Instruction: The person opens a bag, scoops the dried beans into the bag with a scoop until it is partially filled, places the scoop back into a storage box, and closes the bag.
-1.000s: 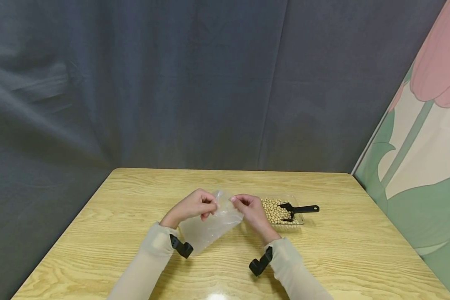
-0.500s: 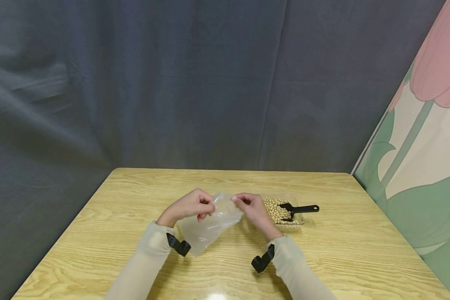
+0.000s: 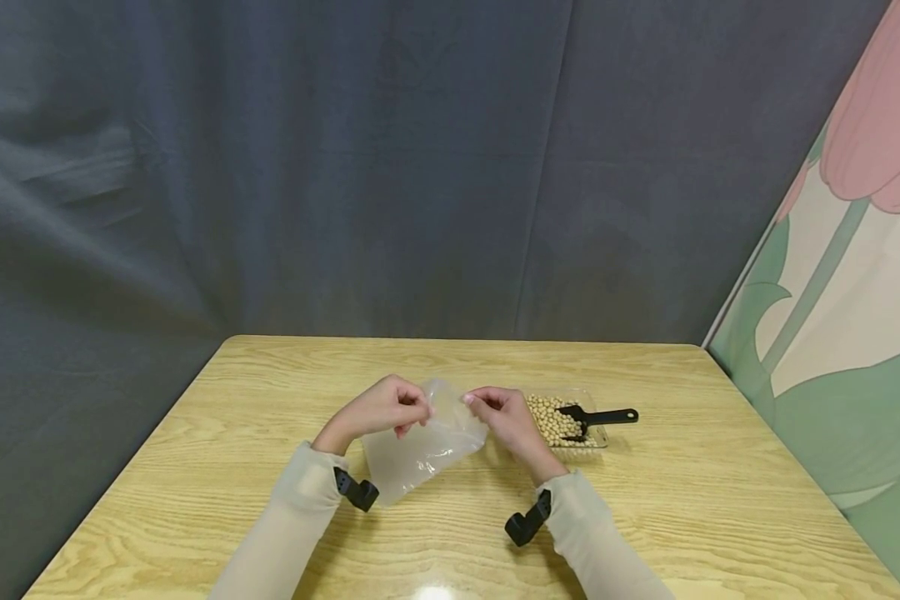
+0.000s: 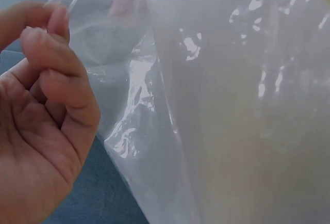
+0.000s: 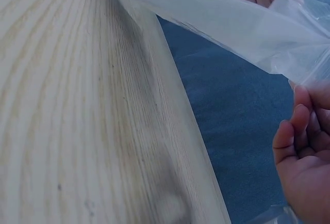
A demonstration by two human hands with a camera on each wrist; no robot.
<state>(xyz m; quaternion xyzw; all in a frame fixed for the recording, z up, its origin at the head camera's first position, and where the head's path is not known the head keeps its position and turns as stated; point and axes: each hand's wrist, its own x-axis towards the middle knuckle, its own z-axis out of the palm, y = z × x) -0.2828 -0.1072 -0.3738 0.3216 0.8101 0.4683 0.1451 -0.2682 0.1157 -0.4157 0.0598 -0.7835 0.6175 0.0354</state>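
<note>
A clear plastic bag is held over the table between the two hands, its upper end spread between them. My left hand pinches the bag's mouth on the left side between thumb and forefinger. The right hand pinches the opposite side of the mouth with thumb and fingertips. Seen from the left wrist, the bag fills most of the view, thin, shiny and creased. In the right wrist view the bag appears nearly edge-on, stretching toward the left hand.
Just beyond the right hand stands a clear container of pale round beans. A black scoop lies in the beans, its handle sticking out to the right. The wooden table meets a dark curtain behind it.
The left hand has shifted slightly left, and the hands stand a little farther apart. The bag's folds have changed, with both hands still pinching it.
</note>
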